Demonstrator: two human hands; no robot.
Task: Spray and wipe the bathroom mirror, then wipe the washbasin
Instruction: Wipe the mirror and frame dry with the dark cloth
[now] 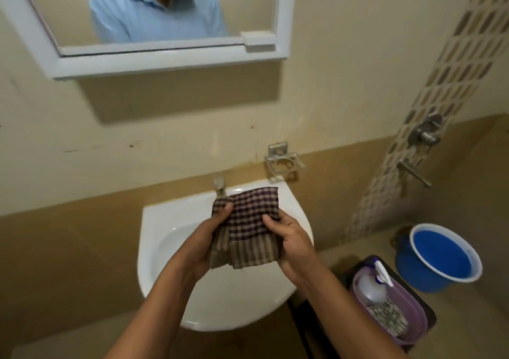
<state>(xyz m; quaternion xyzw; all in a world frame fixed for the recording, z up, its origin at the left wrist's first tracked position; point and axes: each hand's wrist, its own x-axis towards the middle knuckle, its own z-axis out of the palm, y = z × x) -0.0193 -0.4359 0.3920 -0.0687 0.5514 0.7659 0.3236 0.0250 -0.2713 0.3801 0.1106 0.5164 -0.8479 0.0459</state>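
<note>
1. The white-framed mirror [165, 14] hangs on the cream wall above the washbasin, its lower edge well apart from the basin rim; a light blue shirt shows in the glass.
2. The washbasin [165, 237] is white and rounded, fixed to the tan band of wall tile, and serves as the landmark for the rest.
3. The blue bucket [443, 259] stands on the floor to the right of the washbasin, well apart from it.
4. The purple tub [413, 323] sits on a dark stand to the lower right of the washbasin, between the basin and the bucket, and holds a spray bottle [371, 287] lying tilted and a patterned cloth beside it.
5. The checked cloth [248, 229] is folded and held up over the washbasin bowl, in front of the tap.
6. The left hand [212, 232] grips the left edge of the cloth, thumb curled over the front.
7. The right hand [289, 237] pinches the right edge of the cloth, thumb on top and fingers behind.
8. The metal holder [283, 165] is mounted on the wall just above the washbasin's right rear corner.
9. The tap [219, 183] stands at the back rim of the washbasin, just behind the cloth.
</note>
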